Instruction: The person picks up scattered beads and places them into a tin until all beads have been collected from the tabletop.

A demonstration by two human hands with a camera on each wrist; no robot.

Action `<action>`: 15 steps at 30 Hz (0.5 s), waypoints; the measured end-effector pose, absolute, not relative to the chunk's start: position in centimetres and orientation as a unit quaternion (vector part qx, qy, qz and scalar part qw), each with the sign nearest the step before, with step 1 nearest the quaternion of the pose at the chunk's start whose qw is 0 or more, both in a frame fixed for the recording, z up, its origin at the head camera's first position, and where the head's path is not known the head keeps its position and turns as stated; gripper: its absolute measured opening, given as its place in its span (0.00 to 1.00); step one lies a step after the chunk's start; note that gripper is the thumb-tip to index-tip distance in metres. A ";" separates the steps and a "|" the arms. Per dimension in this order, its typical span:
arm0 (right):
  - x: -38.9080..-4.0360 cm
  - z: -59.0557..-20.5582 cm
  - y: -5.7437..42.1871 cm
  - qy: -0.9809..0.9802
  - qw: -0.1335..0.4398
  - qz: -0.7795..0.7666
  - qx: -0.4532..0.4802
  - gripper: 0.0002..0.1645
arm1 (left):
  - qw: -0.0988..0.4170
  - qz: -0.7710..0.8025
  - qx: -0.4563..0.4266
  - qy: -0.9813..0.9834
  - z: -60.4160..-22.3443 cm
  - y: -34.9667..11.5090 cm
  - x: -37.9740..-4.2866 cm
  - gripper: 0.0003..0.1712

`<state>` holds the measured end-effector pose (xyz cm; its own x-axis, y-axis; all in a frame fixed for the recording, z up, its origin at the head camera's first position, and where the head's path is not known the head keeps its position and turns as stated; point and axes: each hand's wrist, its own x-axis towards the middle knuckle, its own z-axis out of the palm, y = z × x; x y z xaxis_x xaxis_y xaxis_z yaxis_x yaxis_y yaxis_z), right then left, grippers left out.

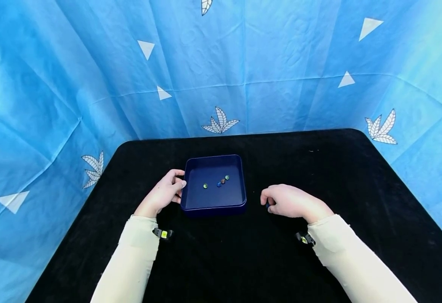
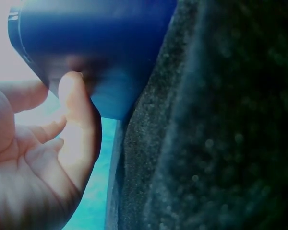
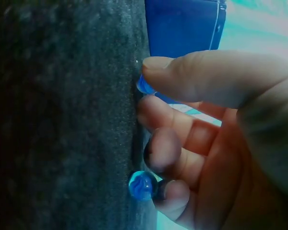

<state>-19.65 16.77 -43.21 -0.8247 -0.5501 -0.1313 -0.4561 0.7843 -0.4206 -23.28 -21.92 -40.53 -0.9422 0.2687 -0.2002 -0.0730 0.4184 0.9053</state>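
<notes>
A square dark blue box [image 1: 213, 206] holds several small glass marbles: a yellow-green marble [image 1: 205, 185], a blue marble [image 1: 218, 184], a brownish one and a greenish one. My left hand [image 1: 164, 191] touches the box's left side with thumb and fingertips, not wrapped around it. To the right of the box, my right hand [image 1: 290, 201] reaches down to the black cloth. Its thumb and index finger pinch a blue marble [image 3: 145, 85] low at the cloth, partly hidden by the thumb. Another blue marble [image 3: 143, 185] sits by the little finger.
A black cloth [image 1: 221, 261] covers the table, its rounded far corners near a blue curtain [image 1: 221, 63] with leaf and triangle prints. Small pale specks lie on the cloth at the far right.
</notes>
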 end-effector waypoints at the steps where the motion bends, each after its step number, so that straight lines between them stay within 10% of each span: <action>1: -19.6 -43.2 16.7 0.935 0.127 -0.189 -0.270 0.11 | 0.161 0.537 0.057 0.826 -40.5 -22.0 -23.2 0.27; 15: -19.7 -42.6 16.5 0.936 0.075 -0.205 -0.277 0.07 | 0.161 0.546 0.063 0.820 -40.9 -22.4 -23.6 0.27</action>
<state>-19.66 16.49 -42.64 -0.8352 -0.5493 -0.0262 -0.4878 0.7620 -0.4259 -23.57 -22.40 -40.85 -0.9402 0.2787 -0.1957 -0.0730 0.3963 0.9152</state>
